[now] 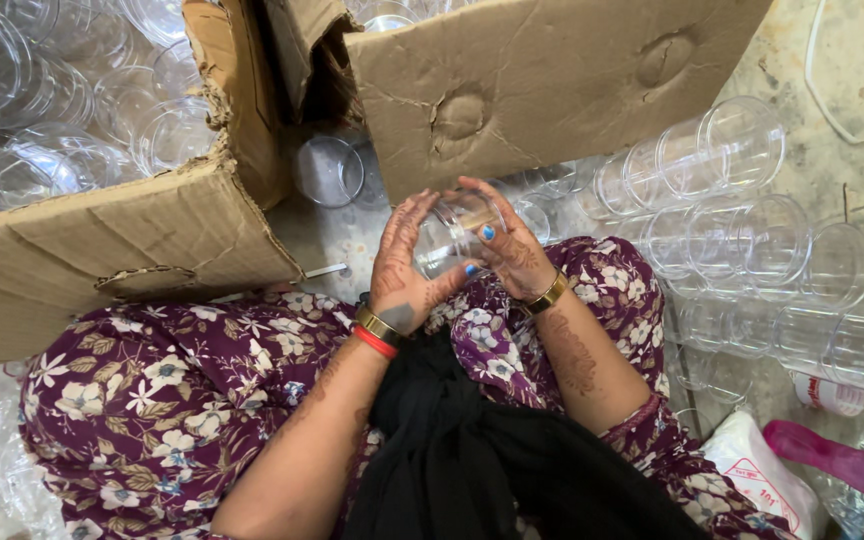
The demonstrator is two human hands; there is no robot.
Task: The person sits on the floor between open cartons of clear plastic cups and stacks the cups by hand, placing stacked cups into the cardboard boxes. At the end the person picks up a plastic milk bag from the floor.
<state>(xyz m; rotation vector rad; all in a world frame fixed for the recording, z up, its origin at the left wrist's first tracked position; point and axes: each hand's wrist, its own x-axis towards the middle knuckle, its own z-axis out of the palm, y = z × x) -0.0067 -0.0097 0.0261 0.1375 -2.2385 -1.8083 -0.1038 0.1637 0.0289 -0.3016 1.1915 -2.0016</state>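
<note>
Floral lap [152, 400], both hands [402, 265] [512, 250] clasping clear plastic jar [449, 235], cardboard boxes [132, 240] beyond

We see a torn cardboard box [122, 240] at the left, filled with clear plastic cups [42, 110]. A second cardboard box [552, 80] lies ahead. At the right, rows of nested clear cups [742, 230] rest on the floor, near a pink plastic bottle [837, 462] and a white bag [767, 480].

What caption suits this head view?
Left hand and right hand hold a clear plastic jar between torn brown cardboard boxes.
</note>
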